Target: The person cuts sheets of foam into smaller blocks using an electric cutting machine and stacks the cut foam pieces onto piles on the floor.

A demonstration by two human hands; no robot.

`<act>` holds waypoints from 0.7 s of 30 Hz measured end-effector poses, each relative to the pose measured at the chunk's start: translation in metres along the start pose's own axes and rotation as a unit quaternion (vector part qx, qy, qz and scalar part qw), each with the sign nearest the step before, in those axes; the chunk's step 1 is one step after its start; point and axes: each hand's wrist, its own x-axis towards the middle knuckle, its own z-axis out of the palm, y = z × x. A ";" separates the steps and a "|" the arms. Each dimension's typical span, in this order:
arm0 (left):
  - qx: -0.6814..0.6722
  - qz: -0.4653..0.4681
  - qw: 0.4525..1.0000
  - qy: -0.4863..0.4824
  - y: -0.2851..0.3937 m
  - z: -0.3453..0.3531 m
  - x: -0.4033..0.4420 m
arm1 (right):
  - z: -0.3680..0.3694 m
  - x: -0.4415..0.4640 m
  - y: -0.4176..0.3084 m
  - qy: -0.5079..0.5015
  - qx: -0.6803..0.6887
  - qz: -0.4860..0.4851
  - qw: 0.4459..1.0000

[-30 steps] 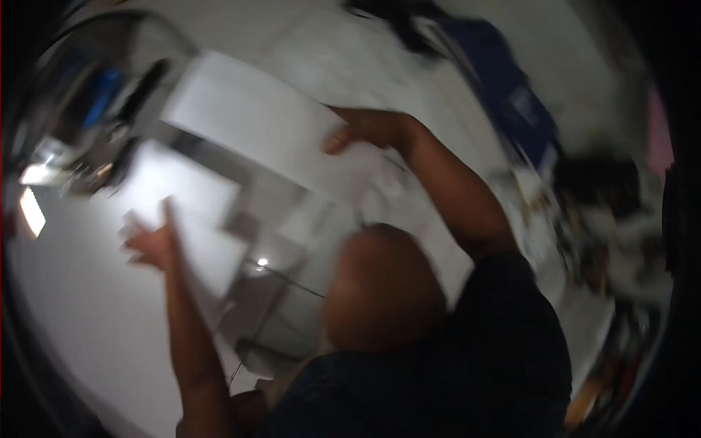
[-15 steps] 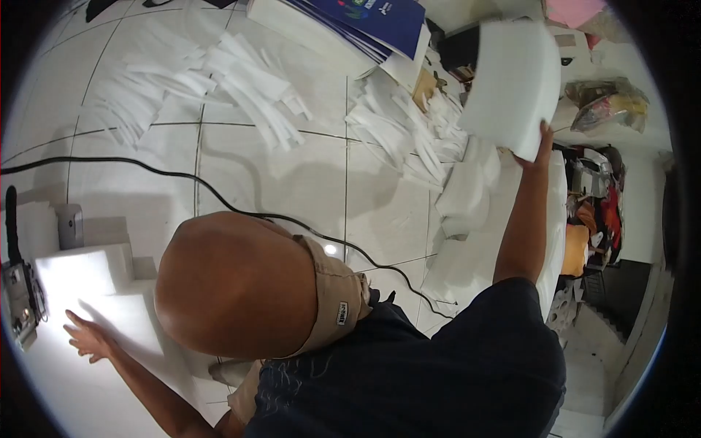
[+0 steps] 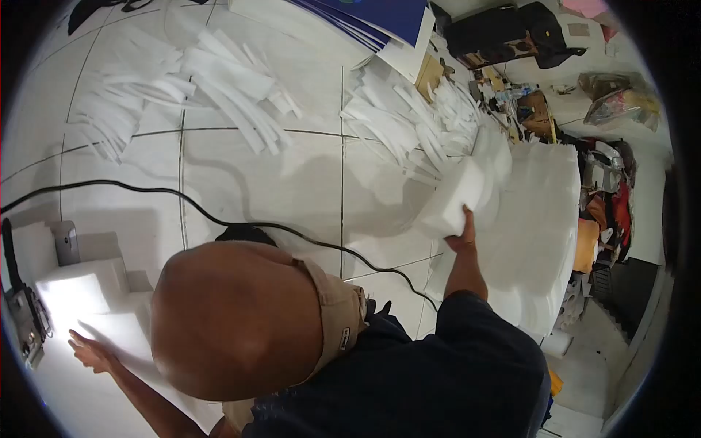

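My left hand (image 3: pixel 93 353) lies with its fingers spread on white foam (image 3: pixel 131 332), beside a brightly lit small machine (image 3: pixel 28 314) at the left edge. To the right, my right hand (image 3: pixel 464 232) grips the near end of a thick white foam block (image 3: pixel 451 197), thumb on top. Its other fingers are partly hidden under the block. Right beside that block stands a large stack of white foam sheets (image 3: pixel 533 226) with a curved outer edge. My bent knee (image 3: pixel 234 314) fills the middle of the view.
A black cable (image 3: pixel 292 235) crosses the tiled floor. White foam strips (image 3: pixel 234 87) lie scattered at the upper left, and more offcuts (image 3: pixel 398 120) are heaped farther right. A blue-and-white box (image 3: pixel 350 29) stands at the top. Behind the stack are a black bag (image 3: pixel 504 36) and clutter.
My right hand has come down and toward me. The large foam sheet it held up is no longer raised; the hand is now on a thick foam block. My left hand stays nearly in place.
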 end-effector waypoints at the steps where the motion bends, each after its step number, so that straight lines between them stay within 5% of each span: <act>1: -0.002 0.003 1.000 0.003 0.003 -0.001 0.000 | 0.010 -0.003 0.012 0.014 -0.004 0.006 1.000; 5: -0.014 -0.006 1.000 -0.009 -0.003 -0.003 0.005 | 0.018 0.036 0.038 0.004 0.034 0.029 0.999; 14: -0.012 -0.008 1.000 -0.025 0.010 -0.016 -0.004 | 0.095 0.129 -0.033 -0.095 0.005 -0.045 0.994; 21: -0.022 0.019 1.000 -0.004 -0.011 -0.002 0.006 | 0.035 0.096 -0.044 -0.082 0.064 -0.058 0.993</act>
